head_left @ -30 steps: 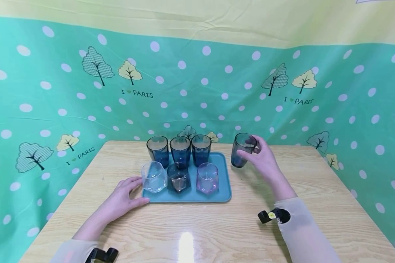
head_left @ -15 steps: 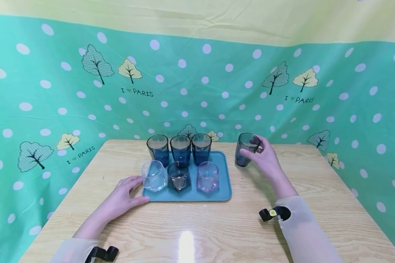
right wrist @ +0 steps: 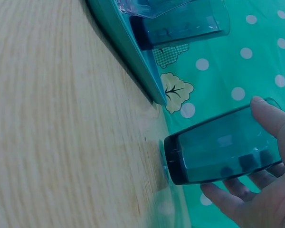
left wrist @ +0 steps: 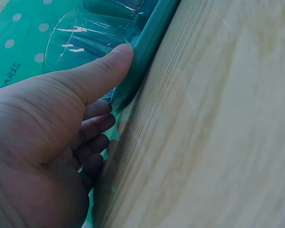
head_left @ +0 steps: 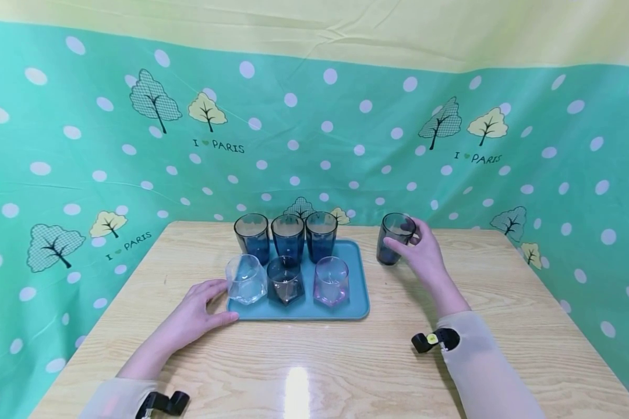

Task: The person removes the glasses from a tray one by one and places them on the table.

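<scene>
My right hand (head_left: 424, 250) grips a tall dark blue drinking glass (right wrist: 213, 147) from its right side, thumb on the near face. The glass stands upright right of the tray, its base at or very near the tabletop; I cannot tell whether it touches. At the left front corner of a blue tray (head_left: 356, 308), my left hand (head_left: 194, 317) holds the edge, with the thumb (left wrist: 109, 66) at the rim and the other fingers along the side. A clear faceted glass (head_left: 246, 282) stands on the tray beside that hand.
Three tall blue glasses (head_left: 288, 241) line the tray's back. In front, a smoky grey faceted glass (head_left: 285, 285) and a pinkish one (head_left: 331, 285) stand beside the clear one. A polka-dot cloth (head_left: 314, 134) hangs behind the wooden table (head_left: 346, 372).
My right hand has carried the tall glass a little to the right, away from the tray; it moves only slightly in the last half second. The left hand and tray stay in place.
</scene>
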`<state>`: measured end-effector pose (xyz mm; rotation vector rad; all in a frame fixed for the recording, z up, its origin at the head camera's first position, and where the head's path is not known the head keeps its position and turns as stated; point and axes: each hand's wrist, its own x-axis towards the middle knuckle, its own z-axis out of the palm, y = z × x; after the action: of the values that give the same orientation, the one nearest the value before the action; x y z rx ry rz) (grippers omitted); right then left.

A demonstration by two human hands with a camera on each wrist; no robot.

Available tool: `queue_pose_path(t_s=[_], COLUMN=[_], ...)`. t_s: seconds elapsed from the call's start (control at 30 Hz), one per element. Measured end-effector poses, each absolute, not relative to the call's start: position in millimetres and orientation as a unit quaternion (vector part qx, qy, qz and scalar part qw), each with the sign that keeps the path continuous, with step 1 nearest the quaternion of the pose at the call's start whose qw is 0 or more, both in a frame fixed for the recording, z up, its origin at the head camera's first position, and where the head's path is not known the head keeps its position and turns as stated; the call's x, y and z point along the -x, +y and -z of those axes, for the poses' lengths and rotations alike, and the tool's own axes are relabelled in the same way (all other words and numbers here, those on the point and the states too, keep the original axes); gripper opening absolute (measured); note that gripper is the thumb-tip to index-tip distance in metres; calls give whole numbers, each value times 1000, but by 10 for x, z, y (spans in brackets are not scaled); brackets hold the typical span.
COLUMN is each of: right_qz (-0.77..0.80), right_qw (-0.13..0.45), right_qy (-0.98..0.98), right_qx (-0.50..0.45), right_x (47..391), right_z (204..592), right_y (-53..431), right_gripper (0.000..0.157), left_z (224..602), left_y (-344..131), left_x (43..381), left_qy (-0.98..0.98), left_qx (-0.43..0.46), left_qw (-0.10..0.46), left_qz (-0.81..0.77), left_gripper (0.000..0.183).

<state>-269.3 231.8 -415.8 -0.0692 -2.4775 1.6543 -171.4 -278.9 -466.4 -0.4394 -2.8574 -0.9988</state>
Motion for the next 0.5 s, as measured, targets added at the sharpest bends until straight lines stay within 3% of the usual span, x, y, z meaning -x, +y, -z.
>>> queue_pose_path(t_s=[0.5], right_qz=[-557], right_qw=[79], right_qy=[-827], right_qx=[26], right_x=[2717], right_z=[4205], right_y=[2300], right_gripper=[106], left_z=[4684], left_y=[-2799], left_x=[1723], left_qy=[-934], left_qx=[145], left_qw=[46], left_qz=[324], left_gripper=[85])
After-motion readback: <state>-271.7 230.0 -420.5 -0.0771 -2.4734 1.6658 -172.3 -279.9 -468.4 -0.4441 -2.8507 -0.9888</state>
